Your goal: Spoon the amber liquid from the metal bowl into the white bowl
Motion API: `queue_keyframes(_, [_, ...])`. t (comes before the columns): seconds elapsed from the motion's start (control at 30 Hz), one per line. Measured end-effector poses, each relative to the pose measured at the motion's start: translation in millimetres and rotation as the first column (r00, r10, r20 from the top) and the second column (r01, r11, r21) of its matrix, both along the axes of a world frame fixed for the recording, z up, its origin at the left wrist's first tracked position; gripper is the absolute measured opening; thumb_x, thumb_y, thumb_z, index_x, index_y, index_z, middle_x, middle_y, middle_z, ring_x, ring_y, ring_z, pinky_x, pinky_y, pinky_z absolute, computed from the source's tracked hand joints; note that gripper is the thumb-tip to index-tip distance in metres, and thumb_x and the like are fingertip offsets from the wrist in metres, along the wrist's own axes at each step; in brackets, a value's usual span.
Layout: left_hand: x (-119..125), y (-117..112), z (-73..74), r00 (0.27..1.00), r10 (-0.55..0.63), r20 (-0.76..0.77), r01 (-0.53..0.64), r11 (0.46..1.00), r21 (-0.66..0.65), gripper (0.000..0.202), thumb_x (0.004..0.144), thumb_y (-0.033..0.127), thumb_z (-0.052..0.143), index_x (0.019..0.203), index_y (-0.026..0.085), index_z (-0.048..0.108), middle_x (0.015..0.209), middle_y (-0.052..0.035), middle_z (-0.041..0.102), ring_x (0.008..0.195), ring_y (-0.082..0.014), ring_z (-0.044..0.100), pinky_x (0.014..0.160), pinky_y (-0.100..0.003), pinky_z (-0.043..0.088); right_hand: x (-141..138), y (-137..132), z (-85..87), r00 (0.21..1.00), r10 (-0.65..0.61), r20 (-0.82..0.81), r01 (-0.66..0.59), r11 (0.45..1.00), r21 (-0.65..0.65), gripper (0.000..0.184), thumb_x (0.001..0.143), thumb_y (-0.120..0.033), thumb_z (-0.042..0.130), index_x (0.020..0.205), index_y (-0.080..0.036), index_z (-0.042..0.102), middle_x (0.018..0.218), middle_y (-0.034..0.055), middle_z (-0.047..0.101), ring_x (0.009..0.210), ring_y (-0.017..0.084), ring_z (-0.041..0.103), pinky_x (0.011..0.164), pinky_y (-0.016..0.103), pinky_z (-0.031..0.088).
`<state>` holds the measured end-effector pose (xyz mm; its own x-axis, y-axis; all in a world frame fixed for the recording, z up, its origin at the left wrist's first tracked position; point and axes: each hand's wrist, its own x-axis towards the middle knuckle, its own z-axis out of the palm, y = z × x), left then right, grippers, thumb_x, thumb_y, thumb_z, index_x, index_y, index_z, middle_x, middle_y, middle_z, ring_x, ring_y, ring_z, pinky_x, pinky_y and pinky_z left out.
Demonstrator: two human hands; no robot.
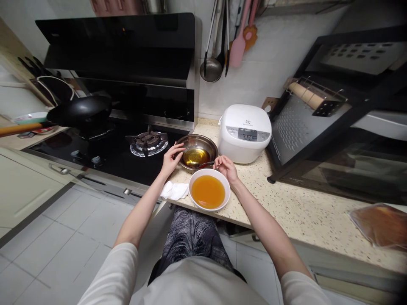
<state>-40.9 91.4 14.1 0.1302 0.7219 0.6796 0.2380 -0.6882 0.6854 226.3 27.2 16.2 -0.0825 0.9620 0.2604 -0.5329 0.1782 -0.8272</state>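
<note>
A steel bowl (pixel 208 145) with amber liquid sits on the speckled counter (pixel 286 203). My left hand (pixel 171 159) grips its left rim with curled fingers. My right hand (pixel 225 166) pinches the handle of a spoon (pixel 203 164) that lies in the steel bowl. Just in front stands a white bowl (pixel 209 192) full of orange liquid. A crumpled white cloth (pixel 174 190) lies left of the white bowl, under my left wrist.
A white rice cooker (pixel 245 132) stands behind the bowls. A gas hob (pixel 148 143) with a black wok (pixel 79 111) is to the left. A black dish rack (pixel 318 114) fills the right. A plastic-wrapped package (pixel 380 224) lies at far right.
</note>
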Motion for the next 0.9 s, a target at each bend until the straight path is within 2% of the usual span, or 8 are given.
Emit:
queue_keyframes(0.23, [-0.9,1.2,-2.5,1.000,-0.005,0.012,0.005,1.000,-0.004,0.023,0.095,0.039,0.064,0.107,0.023,0.076,0.133,-0.0081,0.067,0.134,-0.0258,0.057,0.126,-0.054,0.031,7.7,-3.5,12.1,0.998,-0.055,-0.026,0.056,0.996,0.065,0.034,0.091,-0.041,0.065,0.068,-0.021,0.051,0.071,0.0010,0.050,0.063,0.016,0.050,0.066,0.032,0.048])
queue_keyframes(0.43, [-1.7,2.3,-4.0,1.000,0.002,0.008,-0.002,1.000,-0.018,0.023,0.095,0.039,0.064,0.107,0.024,0.076,0.134,-0.0080,0.067,0.136,-0.0265,0.056,0.126,-0.054,0.032,15.0,-10.3,28.5,0.991,-0.127,-0.031,0.129,0.989,0.075,0.033,0.090,-0.040,0.064,0.066,-0.022,0.049,0.070,0.0020,0.045,0.065,0.017,0.045,0.062,0.033,0.047])
queue_keyframes(0.9, [-2.6,1.9,-3.6,1.000,0.019,-0.007,-0.019,1.000,-0.020,0.025,0.095,0.041,0.063,0.107,0.023,0.076,0.134,-0.0085,0.067,0.138,-0.0274,0.054,0.126,-0.055,0.033,30.5,-19.7,48.0,0.993,-0.104,-0.051,0.108,0.989,0.096,0.037,0.089,-0.040,0.062,0.063,-0.022,0.044,0.064,0.0011,0.038,0.060,0.017,0.037,0.053,0.030,0.038])
